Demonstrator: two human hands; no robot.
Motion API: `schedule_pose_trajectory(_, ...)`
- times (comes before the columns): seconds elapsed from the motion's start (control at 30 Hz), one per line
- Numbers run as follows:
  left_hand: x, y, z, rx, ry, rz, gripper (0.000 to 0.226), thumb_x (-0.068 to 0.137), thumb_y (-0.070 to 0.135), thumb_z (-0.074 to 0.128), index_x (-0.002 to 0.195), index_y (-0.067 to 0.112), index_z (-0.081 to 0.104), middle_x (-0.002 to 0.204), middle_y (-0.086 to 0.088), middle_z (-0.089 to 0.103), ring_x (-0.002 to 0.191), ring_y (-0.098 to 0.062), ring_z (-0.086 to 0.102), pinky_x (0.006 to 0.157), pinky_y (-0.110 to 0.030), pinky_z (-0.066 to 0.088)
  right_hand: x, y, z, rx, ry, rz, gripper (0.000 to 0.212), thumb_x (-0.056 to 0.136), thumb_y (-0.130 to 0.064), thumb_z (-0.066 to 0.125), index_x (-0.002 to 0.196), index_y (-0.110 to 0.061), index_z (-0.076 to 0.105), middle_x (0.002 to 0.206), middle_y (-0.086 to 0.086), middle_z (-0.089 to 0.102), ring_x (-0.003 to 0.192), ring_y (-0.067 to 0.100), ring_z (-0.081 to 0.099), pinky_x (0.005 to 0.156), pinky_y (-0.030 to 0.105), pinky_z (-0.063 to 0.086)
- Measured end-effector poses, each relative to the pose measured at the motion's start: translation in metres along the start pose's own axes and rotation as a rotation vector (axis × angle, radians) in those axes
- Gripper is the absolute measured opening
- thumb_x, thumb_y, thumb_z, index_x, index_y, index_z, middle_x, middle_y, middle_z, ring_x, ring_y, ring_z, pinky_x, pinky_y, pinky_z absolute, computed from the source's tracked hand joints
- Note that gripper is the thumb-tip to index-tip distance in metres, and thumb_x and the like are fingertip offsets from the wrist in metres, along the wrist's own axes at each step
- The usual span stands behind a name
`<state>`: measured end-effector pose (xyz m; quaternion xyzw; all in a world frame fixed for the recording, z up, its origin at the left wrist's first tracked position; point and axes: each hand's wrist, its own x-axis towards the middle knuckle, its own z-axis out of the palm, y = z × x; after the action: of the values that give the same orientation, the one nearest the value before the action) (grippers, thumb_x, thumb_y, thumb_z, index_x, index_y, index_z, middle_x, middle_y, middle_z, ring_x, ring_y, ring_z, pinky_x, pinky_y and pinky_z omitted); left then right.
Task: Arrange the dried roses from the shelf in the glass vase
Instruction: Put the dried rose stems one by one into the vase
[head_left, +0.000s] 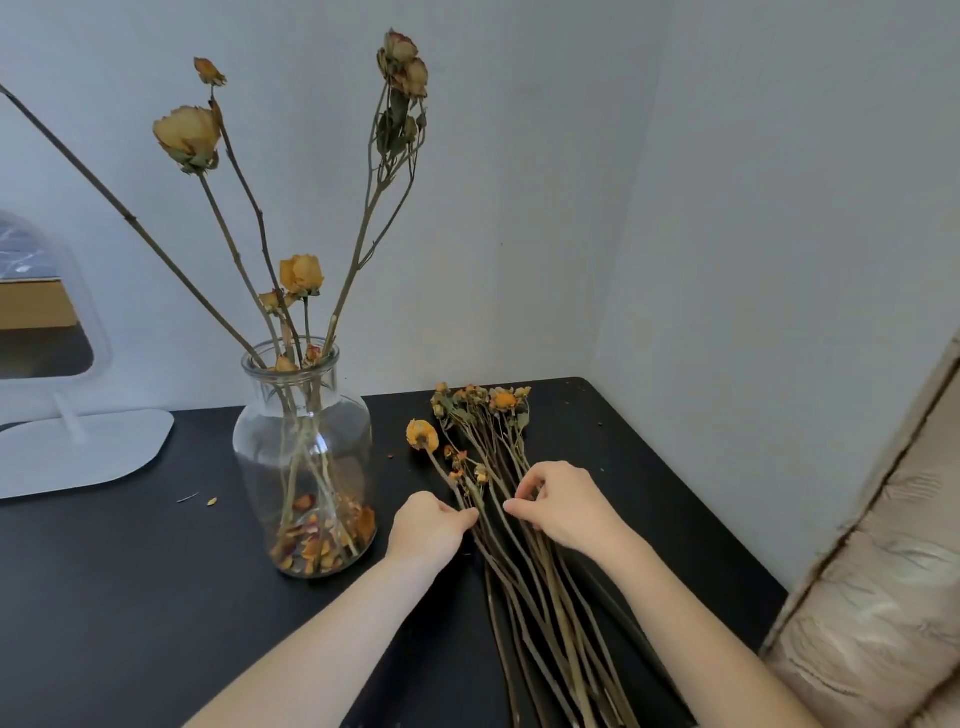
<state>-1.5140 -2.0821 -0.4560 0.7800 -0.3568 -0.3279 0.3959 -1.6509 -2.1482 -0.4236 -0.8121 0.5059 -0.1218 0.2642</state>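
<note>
Left grip (434, 525) and right grip (563, 506) are closed on stems of dried roses (556, 608) laid on the bench (156, 597), forearms outstretched.

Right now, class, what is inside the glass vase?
Dried roses stand in the glass vase, with loose petals heaped on its bottom. The petals cover some stem ends; no water is visible.

Left arm: we held it bare, stretched forward from lower left.
Left hand (431, 525): we had the fingers curled, pinching a stem of the dried roses (558, 623).
Right hand (563, 506): knuckles up, our fingertips pinched another stem.
Spacing: we held them near, apart.
</note>
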Motion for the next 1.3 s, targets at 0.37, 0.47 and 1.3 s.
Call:
schedule_pose_trajectory(0.37,-0.010,0.000,-0.019,0.053,0.065,0.187,0.028,0.093,0.025,0.050,0.071,0.009,0.054,0.063,-0.004,0.050,0.059,-0.018,0.047,0.065,-0.031,0.040,0.008,-0.011,0.004,-0.136,0.049,0.059,0.023,0.083,-0.039,0.065,0.094,-0.019,0.064,0.095,-0.001,0.066,0.085,0.017,0.063,0.074,0.033,0.052)
schedule_pose_trajectory(0.47,-0.014,-0.003,-0.027,0.036,0.080,0.226,0.026,0.095,0.026,0.047,0.075,0.010,0.053,0.061,-0.001,0.048,0.057,-0.015,0.045,0.062,-0.030,0.038,0.011,-0.014,0.004,-0.162,-0.002,0.106,0.024,0.083,-0.036,0.065,0.096,-0.015,0.067,0.095,0.001,0.067,0.085,0.018,0.064,0.073,0.032,0.053)
schedule_pose_trajectory(1.3,-0.059,0.025,-0.075,0.091,0.213,0.557,0.022,0.094,0.031,0.045,0.077,0.020,0.053,0.057,0.003,0.050,0.051,-0.007,0.044,0.054,-0.019,0.036,0.006,-0.037,-0.052,0.634,0.118,-0.041,0.018,0.092,-0.022,0.054,0.086,-0.014,0.069,0.056,-0.004,0.050,0.035,0.000,0.035,0.035,0.011,0.028)
